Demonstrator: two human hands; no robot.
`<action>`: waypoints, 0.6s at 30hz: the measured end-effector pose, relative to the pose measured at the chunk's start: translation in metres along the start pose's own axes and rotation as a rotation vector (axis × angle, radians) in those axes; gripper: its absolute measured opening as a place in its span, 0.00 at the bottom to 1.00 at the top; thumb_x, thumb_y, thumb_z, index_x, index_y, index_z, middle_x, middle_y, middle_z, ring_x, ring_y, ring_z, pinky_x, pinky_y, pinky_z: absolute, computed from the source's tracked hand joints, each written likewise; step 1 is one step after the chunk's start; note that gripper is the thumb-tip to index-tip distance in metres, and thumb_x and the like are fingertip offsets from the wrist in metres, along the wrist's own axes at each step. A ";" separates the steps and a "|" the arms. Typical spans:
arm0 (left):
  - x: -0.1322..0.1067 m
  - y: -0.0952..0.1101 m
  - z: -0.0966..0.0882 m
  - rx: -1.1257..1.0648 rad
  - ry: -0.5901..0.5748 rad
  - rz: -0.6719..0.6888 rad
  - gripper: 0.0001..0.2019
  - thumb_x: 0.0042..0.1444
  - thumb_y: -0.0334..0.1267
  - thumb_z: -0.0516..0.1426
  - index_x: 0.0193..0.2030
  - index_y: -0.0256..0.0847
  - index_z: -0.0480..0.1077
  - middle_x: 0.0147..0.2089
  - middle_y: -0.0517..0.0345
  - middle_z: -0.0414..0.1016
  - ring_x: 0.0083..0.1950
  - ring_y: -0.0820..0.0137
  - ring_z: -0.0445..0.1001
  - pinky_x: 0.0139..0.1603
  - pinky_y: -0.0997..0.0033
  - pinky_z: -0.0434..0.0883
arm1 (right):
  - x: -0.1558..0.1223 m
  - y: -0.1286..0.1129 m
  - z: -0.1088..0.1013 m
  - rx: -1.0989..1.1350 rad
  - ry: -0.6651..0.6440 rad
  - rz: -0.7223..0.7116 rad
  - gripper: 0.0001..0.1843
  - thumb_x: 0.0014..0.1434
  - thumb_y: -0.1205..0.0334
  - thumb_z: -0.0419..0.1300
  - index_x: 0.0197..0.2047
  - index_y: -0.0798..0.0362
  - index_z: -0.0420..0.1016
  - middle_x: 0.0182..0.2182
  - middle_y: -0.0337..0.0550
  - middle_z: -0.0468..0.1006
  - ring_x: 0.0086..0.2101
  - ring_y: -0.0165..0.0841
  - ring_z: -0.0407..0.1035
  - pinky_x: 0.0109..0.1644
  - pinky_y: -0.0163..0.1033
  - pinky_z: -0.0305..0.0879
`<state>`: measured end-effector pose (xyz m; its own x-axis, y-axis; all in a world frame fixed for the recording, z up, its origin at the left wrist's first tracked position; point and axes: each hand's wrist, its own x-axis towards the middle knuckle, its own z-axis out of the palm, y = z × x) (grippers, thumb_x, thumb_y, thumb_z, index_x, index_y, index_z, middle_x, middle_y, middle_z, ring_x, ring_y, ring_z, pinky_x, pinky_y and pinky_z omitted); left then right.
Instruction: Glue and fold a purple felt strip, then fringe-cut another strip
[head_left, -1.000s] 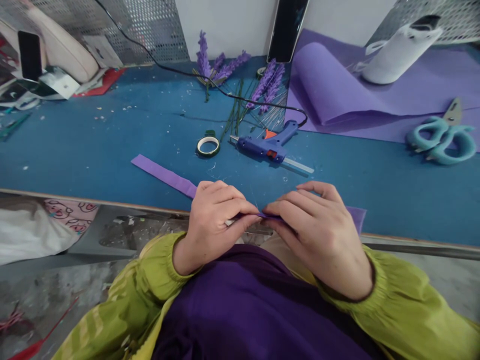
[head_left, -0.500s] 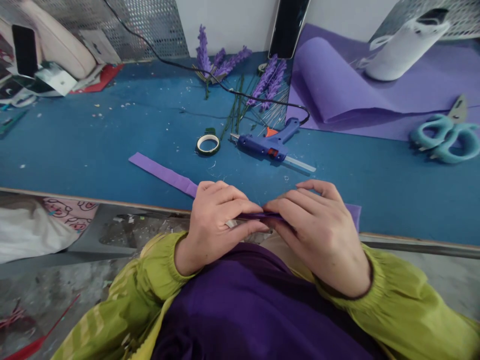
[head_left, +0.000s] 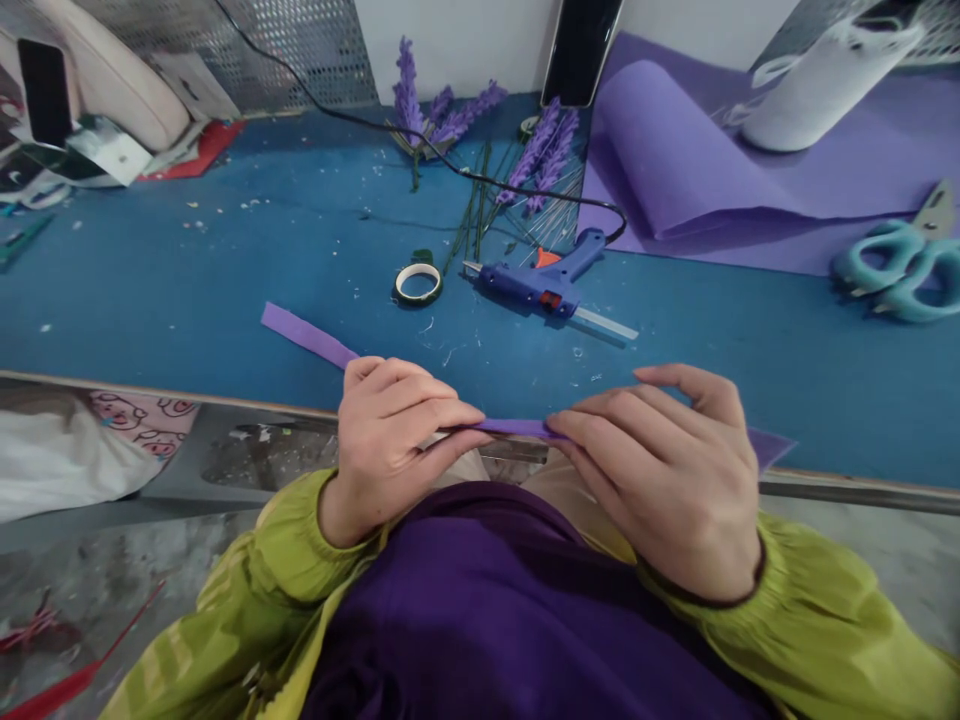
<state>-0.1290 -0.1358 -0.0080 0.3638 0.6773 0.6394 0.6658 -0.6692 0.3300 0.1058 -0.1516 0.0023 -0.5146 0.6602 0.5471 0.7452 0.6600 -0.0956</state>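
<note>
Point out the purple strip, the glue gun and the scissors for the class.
Purple strip (head_left: pixel 516 428): head view, on its middle stretch.
Glue gun (head_left: pixel 520 284): head view, on its blue body.
Scissors (head_left: pixel 913 251): head view, where the handles meet.

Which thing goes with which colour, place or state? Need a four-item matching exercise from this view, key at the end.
Things:
1. purple strip
2. glue gun
3. scissors
4. tape roll

Colour, place or state:
A. teal-handled, at the picture's right edge
B. dark green outside, white inside
C. held in the left hand and the right hand
D. mainly blue, nozzle toward picture left

Pairs: 1-C, 2-D, 3-A, 4-B
</note>
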 end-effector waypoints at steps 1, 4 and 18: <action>0.000 0.000 -0.001 0.012 0.004 0.009 0.03 0.58 0.41 0.66 0.35 0.48 0.78 0.32 0.65 0.82 0.36 0.69 0.76 0.44 0.59 0.63 | -0.001 0.000 0.000 -0.002 0.000 -0.004 0.07 0.61 0.74 0.62 0.38 0.52 0.75 0.32 0.38 0.82 0.32 0.33 0.73 0.54 0.50 0.60; -0.002 -0.003 -0.002 0.046 0.003 0.038 0.03 0.59 0.40 0.65 0.34 0.48 0.78 0.32 0.65 0.81 0.36 0.69 0.76 0.44 0.59 0.62 | -0.002 0.001 0.001 0.001 0.002 -0.017 0.07 0.60 0.74 0.63 0.39 0.52 0.75 0.32 0.37 0.82 0.31 0.33 0.74 0.53 0.50 0.61; -0.008 -0.024 -0.016 0.148 -0.028 0.082 0.04 0.60 0.37 0.64 0.33 0.47 0.76 0.32 0.64 0.81 0.38 0.66 0.76 0.48 0.57 0.60 | -0.008 0.007 0.002 -0.006 0.024 0.020 0.07 0.61 0.73 0.63 0.37 0.51 0.76 0.31 0.37 0.82 0.30 0.32 0.73 0.54 0.50 0.61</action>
<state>-0.1581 -0.1301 -0.0101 0.4376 0.6316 0.6400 0.7211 -0.6717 0.1699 0.1137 -0.1514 -0.0044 -0.4891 0.6648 0.5647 0.7578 0.6444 -0.1023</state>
